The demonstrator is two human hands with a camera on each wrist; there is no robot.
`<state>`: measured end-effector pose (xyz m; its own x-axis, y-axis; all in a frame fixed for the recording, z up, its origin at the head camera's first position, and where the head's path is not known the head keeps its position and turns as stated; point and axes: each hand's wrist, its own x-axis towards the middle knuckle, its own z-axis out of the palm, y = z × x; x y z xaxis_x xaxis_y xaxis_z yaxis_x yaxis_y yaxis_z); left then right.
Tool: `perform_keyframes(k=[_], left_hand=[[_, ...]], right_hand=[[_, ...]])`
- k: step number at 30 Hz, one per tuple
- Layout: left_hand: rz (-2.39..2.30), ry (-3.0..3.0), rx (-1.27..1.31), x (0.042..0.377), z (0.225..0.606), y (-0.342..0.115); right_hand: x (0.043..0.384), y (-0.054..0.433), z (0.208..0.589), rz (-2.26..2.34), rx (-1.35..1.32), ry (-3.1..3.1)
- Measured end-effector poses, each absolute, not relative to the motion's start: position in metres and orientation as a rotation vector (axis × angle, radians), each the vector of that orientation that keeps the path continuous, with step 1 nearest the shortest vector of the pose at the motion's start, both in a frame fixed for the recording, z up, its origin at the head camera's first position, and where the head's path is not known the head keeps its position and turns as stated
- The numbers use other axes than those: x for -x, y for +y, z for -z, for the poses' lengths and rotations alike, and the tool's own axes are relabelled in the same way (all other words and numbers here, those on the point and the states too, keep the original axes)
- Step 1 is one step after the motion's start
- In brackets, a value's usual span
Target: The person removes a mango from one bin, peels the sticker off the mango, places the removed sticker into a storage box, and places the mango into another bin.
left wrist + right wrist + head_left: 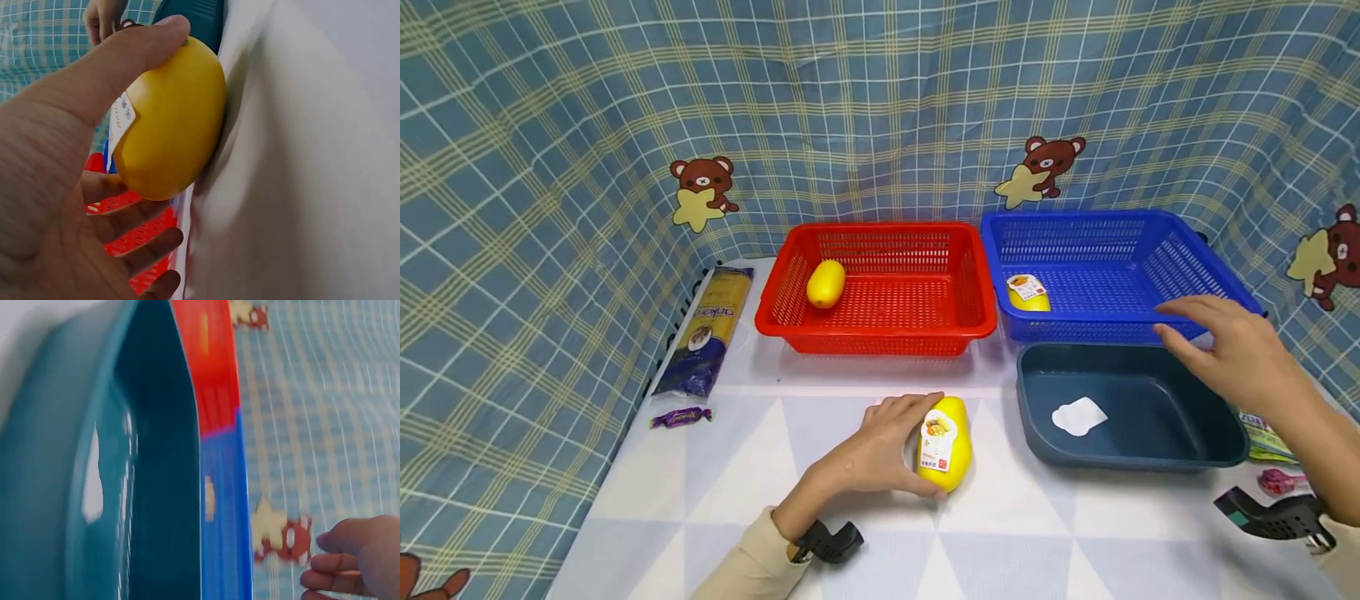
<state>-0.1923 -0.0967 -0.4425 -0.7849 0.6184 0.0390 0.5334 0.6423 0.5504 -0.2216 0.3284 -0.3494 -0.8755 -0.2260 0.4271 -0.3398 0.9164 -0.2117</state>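
On the table at front centre, my left hand [880, 454] pinches a yellow mango [957, 442] with a white label, the thumb at its near end and the fingers at its far end. In the left wrist view the thumb lies over one end of the mango [178, 119], and the lower fingers spread away from it. My right hand [1243, 354] holds nothing; its fingers are loosely bent above the right end of a dark teal tub [1131, 461]. A white paper cutout [1079, 416] lies inside that tub.
Behind stand a red basket [880, 343] holding a yellow fruit [827, 284] and a blue basket [1120, 329] holding a labelled yellow fruit [1030, 293]. At left lie a pasta packet [707, 333] and a purple candy [681, 417]. A pink-wrapped piece [1279, 481] lies beneath my right forearm.
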Motion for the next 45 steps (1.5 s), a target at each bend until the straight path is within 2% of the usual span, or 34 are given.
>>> perform_keyframes(k=[12,22,45], left_hand=[[-0.877,2.748,-1.009,0.193,0.450,-0.095],[-0.865,2.769,-0.999,0.192,0.454,-0.095],[-0.858,2.765,-0.984,0.193,0.455,-0.097]], right_hand=[[0.201,0.259,0.357,-0.584,-0.722,-2.623],[0.190,0.215,0.362,-0.654,-0.854,-2.630],[0.191,0.161,0.387,-0.846,-1.017,-2.758]])
